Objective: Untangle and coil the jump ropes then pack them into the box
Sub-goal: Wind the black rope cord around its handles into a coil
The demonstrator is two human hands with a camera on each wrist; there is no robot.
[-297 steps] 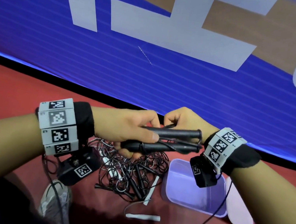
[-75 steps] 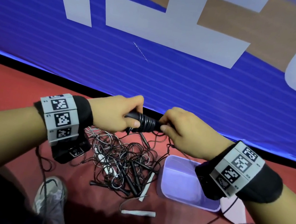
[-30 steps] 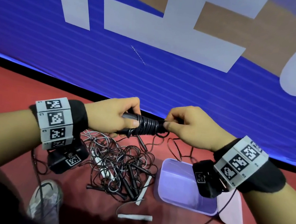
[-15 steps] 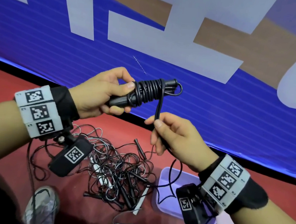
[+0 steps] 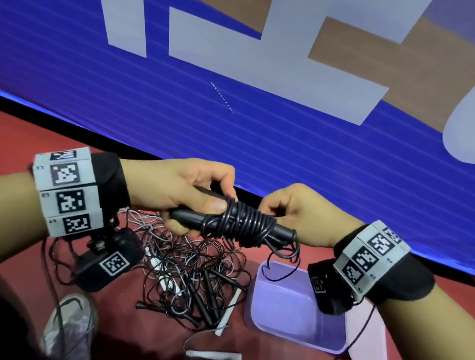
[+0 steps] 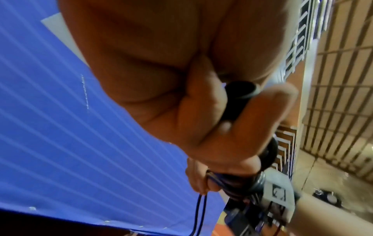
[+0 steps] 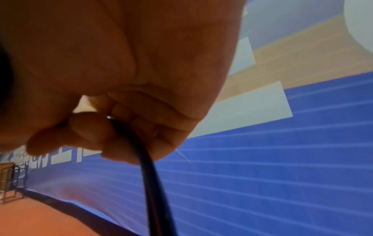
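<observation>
Both of our hands are working above the purple box (image 5: 297, 306): our left hand (image 5: 185, 190) is gripping the coiled black jump rope (image 5: 238, 224). Our right hand (image 5: 301, 217) is pinching its loose cord, while the tangled ropes (image 5: 185, 270) are lying on the floor.

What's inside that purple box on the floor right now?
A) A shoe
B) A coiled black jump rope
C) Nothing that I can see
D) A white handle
C: the purple box shows only its bare bottom, though the right wrist hides one corner; the coiled black jump rope is held above the floor by the left hand and the right hand.
</observation>
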